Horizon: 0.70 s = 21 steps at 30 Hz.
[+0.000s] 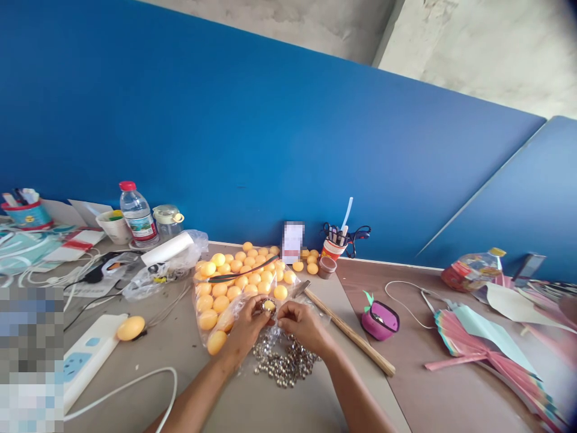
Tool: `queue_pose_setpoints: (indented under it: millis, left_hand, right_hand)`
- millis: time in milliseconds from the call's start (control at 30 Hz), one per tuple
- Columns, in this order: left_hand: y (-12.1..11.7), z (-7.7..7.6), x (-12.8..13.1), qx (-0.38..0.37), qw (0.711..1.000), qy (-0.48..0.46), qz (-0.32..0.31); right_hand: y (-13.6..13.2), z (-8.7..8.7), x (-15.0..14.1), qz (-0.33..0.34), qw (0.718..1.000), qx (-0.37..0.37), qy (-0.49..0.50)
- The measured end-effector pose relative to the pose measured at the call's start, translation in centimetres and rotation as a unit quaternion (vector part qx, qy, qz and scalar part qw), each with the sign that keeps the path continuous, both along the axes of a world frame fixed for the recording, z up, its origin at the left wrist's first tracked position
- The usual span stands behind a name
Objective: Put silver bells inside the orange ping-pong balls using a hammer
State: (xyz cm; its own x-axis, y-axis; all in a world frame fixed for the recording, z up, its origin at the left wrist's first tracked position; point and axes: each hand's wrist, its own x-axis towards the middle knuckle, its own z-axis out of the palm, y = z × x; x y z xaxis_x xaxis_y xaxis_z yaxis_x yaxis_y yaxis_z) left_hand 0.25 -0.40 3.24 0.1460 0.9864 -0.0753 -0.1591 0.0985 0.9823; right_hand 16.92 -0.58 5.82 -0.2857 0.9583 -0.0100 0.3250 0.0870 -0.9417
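My left hand [247,328] and my right hand [301,325] meet over the table and pinch together a small yellow ball with a metal ring [269,305]. Both hands have their fingers closed around it. Just beyond them lies a clear bag of several orange ping-pong balls [234,279]. Under my wrists sits a pile of small shiny metal caps [283,361]. A hammer with a wooden handle [347,331] lies to the right of my right hand.
A loose orange ball [130,328] rests on a white power strip [85,361] at the left. A water bottle [137,213], cups and cables stand at back left. A pink pouch [380,319] and folded paper fans [491,355] lie at right. A blue partition [270,132] runs behind.
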Motion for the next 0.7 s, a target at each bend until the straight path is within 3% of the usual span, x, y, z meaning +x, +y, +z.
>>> queue_pose_setpoints:
  millis: [133, 367, 467, 700]
  left_hand:
    - [-0.1, 0.3, 0.0, 0.005, 1.0, -0.004, 0.008]
    - [0.0, -0.1, 0.2, 0.007, 0.999, -0.042, 0.002]
    - [0.0, -0.3, 0.2, 0.016, 0.999, -0.028, -0.004]
    - [-0.2, -0.7, -0.1, 0.054, 0.997, 0.023, -0.046]
  right_hand:
    - [-0.1, 0.6, 0.2, 0.018, 1.0, 0.02, -0.014]
    - [0.4, -0.5, -0.1, -0.029, 0.992, -0.061, 0.105]
    - [0.5, -0.8, -0.2, -0.038, 0.991, -0.07, 0.111]
    - [0.6, -0.8, -0.7, -0.065, 0.993, 0.069, 0.071]
